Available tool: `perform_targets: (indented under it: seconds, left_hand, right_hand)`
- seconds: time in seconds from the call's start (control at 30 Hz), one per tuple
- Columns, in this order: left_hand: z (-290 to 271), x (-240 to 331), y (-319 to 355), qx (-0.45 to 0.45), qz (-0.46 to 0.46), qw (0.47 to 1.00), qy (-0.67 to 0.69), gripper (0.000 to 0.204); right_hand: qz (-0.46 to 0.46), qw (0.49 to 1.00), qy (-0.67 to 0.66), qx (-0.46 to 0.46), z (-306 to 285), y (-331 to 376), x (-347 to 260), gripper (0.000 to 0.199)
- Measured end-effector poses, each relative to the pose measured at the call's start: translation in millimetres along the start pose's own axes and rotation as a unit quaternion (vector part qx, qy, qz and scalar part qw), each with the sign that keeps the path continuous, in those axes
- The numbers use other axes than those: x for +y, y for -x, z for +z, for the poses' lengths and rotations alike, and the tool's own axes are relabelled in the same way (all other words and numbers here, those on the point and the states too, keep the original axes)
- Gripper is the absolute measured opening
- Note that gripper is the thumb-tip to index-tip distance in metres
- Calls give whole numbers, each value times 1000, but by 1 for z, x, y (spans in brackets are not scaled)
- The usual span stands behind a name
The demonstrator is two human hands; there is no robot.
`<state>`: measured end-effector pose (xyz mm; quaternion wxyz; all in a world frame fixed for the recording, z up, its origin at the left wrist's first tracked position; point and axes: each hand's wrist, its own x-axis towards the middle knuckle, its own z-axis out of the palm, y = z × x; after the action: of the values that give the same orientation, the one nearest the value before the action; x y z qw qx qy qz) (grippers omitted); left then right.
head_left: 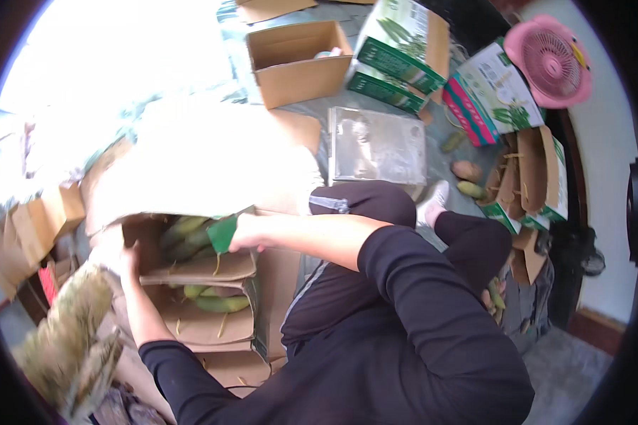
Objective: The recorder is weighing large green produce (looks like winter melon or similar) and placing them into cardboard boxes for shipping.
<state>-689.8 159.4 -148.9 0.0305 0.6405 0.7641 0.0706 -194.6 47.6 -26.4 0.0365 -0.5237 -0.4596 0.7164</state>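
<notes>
An opened cardboard box (pixel 191 268) lies before me, with elongated green produce (pixel 186 232) inside it; the exact kind is unclear. At its left side, my left hand (pixel 127 261) has its thumb and fingers closed on the cardboard wall, partly washed out by glare. My right hand (pixel 247 234) is closed at the box's right corner, pinching a green piece (pixel 222 234) that looks like card or a printed flap. Nearer my body is a second open box (pixel 213 329) with more green produce (pixel 221 303) showing in it. Thin yellowish cords hang from the box flaps.
An open brown carton (pixel 301 74) stands farther off, beside green-and-white cartons (pixel 404 46). A clear flat case (pixel 377 149) lies past my knee. Right of my legs are loose produce (pixel 468 170), open boxes (pixel 539 173) and a pink fan (pixel 550 62). A stuffed sack (pixel 67 333) sits left.
</notes>
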Motion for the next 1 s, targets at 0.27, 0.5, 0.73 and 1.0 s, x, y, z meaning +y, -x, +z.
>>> perform_targets:
  seconds: [0.27, 0.5, 0.73, 1.0]
  left_hand:
    - [20, 8, 20, -108, -45, 983, 141, 41]
    - [22, 54, 37, -109, -4, 976, 188, 68]
    - [7, 84, 53, -144, -150, 976, -61, 80]
    - [-14, 169, 33, 7, 7, 999, 35, 63]
  right_hand:
    - [-112, 956, 267, 43, -46, -12, -28, 26]
    - [-209, 942, 70, 253, -146, 67, 5, 31]
    - [-115, 876, 87, 460, -230, 185, 132, 31]
    - [160, 754, 125, 625, -253, 332, 327, 34]
